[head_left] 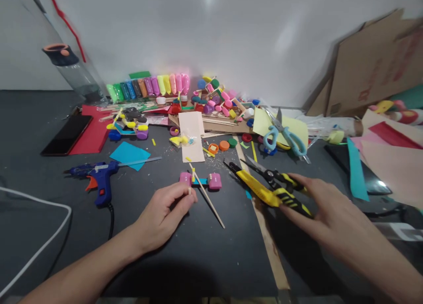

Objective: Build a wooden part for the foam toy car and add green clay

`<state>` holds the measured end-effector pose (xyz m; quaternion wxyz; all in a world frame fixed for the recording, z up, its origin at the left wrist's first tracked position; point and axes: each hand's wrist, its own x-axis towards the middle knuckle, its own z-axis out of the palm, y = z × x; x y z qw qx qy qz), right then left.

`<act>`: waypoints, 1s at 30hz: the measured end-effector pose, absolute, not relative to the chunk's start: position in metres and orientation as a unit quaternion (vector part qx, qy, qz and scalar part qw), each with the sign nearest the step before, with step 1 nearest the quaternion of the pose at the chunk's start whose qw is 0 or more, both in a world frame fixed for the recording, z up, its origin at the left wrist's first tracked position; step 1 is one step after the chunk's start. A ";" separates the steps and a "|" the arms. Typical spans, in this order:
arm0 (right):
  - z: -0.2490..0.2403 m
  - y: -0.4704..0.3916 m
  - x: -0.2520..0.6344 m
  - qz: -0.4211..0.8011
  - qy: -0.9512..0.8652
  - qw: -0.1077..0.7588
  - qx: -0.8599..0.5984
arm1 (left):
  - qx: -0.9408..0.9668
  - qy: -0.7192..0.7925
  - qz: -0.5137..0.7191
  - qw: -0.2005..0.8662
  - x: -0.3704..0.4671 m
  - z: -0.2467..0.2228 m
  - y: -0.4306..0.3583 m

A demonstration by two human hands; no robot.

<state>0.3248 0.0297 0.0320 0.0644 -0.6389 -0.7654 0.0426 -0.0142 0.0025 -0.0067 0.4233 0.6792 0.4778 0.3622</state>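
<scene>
Pinched between the thumb and fingers of my left hand [173,209] is a short piece of wooden stick [189,191]. Just beyond that hand lies a small piece with pink clay wheels [214,181] and a blue strip [200,181] joining them. A thin wooden stick [211,205] rests slantwise across the strip. On the right, my right hand [325,207] has its thumb and fingers around the black and yellow handles of the shears [274,178], whose blades are apart and point away to the left. A yellow utility knife [256,187] lies alongside the shears.
A blue glue gun [104,178] lies at left, near a blue paper [130,155] and a phone [68,134]. Light-blue scissors [284,134], bottle caps [224,145], clay packs [148,86] and a small clay-wheeled model [128,127] stand behind. Cardboard [373,66] leans at right.
</scene>
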 end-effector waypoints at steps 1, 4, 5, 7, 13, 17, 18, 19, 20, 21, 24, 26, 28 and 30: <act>0.031 0.038 0.328 0.050 -0.754 0.043 -0.654 | 0.672 0.475 0.355 0.444 -0.015 -0.007 0.002; 0.024 0.060 0.337 0.083 -0.741 -0.009 -0.666 | 0.649 0.463 0.339 0.499 -0.015 -0.008 0.001; 0.021 0.066 0.340 0.090 -0.741 -0.017 -0.665 | 0.641 0.458 0.338 0.514 -0.015 -0.009 0.001; 0.016 0.075 0.343 0.092 -0.744 -0.025 -0.661 | 0.629 0.448 0.340 0.536 -0.014 -0.009 0.001; 0.006 0.084 0.348 0.062 -0.768 -0.040 -0.636 | 0.638 0.450 0.322 0.536 -0.011 -0.005 0.006; 0.007 0.085 0.352 0.034 -0.782 -0.035 -0.621 | 0.659 0.463 0.314 0.503 -0.012 -0.003 0.007; 0.010 0.086 0.350 0.031 -0.788 -0.026 -0.615 | 0.667 0.463 0.312 0.494 -0.012 -0.003 0.007; 0.013 0.087 0.346 0.034 -0.792 -0.004 -0.609 | 0.675 0.461 0.312 0.484 -0.012 -0.002 0.007; 0.018 0.087 0.340 0.044 -0.796 0.028 -0.604 | 0.683 0.460 0.309 0.475 -0.012 -0.002 0.007; 0.024 0.088 0.331 0.059 -0.799 0.064 -0.595 | 0.690 0.459 0.306 0.468 -0.011 -0.002 0.007; 0.041 0.096 0.291 0.114 -0.805 0.130 -0.568 | 0.698 0.456 0.295 0.466 -0.011 -0.001 0.005; 0.048 0.108 0.258 0.126 -0.817 0.122 -0.550 | 0.697 0.451 0.295 0.473 -0.011 -0.001 0.005; 0.050 0.127 0.226 0.124 -0.823 0.105 -0.544 | 0.697 0.445 0.299 0.476 -0.011 -0.001 0.004; 0.048 0.150 0.199 0.118 -0.824 0.068 -0.550 | 0.697 0.442 0.304 0.476 -0.012 -0.001 0.003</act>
